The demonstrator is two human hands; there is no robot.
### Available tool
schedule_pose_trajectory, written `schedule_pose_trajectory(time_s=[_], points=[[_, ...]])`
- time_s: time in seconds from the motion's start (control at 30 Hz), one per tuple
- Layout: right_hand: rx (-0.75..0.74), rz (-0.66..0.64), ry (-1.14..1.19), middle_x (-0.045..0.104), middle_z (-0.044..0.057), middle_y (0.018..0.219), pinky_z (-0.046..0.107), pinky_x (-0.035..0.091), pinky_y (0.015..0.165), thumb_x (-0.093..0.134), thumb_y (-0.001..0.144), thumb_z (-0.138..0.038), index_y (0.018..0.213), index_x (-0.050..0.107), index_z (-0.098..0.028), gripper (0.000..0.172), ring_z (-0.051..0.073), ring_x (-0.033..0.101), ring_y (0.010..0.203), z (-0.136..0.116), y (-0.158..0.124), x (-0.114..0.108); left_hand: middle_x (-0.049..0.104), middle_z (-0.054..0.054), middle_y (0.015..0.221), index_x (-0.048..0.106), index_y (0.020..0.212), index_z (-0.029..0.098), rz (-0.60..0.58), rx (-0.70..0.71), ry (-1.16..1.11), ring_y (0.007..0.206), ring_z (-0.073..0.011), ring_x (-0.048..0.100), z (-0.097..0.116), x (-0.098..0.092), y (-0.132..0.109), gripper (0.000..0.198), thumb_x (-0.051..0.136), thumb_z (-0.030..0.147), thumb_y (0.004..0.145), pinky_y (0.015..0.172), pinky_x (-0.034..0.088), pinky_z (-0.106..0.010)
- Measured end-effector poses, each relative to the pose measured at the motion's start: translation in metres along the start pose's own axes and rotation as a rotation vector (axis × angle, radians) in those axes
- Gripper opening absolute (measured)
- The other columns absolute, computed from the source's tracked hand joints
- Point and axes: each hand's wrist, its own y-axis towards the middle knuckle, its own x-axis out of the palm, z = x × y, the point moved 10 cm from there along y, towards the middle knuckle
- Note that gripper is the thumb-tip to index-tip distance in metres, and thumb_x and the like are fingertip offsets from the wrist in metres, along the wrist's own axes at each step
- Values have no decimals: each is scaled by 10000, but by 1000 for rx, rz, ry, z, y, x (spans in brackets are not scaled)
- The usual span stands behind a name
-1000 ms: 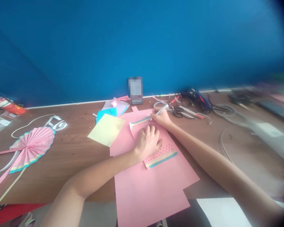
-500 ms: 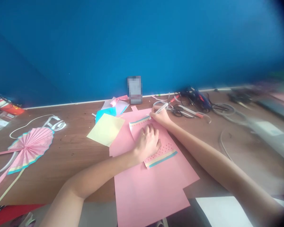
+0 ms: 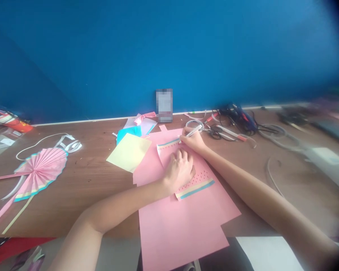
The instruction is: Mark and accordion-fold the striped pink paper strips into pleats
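The dotted paper [image 3: 202,176] lay under my loosely spread left hand [image 3: 180,168], while my right hand [image 3: 194,141] gripped a pen [image 3: 197,129] near the paper's far edge.

It seemed to be a paper-craft place, perhaps at home: beside a blue wall [image 3: 169,49], the wooden desk [image 3: 98,173] carried large pink paper [image 3: 183,229], a yellow sheet [image 3: 129,153] and a pleated fan [image 3: 49,163].

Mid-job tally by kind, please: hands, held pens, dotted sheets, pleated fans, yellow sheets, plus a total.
Hands: 2 (left hand, right hand)
Held pen: 1
Dotted sheet: 1
Pleated fan: 1
Yellow sheet: 1
Total: 6
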Motion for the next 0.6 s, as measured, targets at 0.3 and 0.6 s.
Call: schedule_pose_trajectory(time_s=[0.3,0.6], points=[[8,-18,22,428,-44,512,256,284,517,543,616,-172,539,411,-203,156,105,378,536,0,0,0,563,-214,1191,550,1165,91,-8,-5,24,1064,-306,506,0,1,0,396,380,359,929,800,437,-402],[2,24,97,413,-54,521,254,297,526,533,617,-148,532,398,-201,168,97,369,530,-9,-2,-2,532,-239,1272,522,1216,47,10,-9,72,1117,-324,498,2,0,-2,436,366,340,934,818,438,-401]])
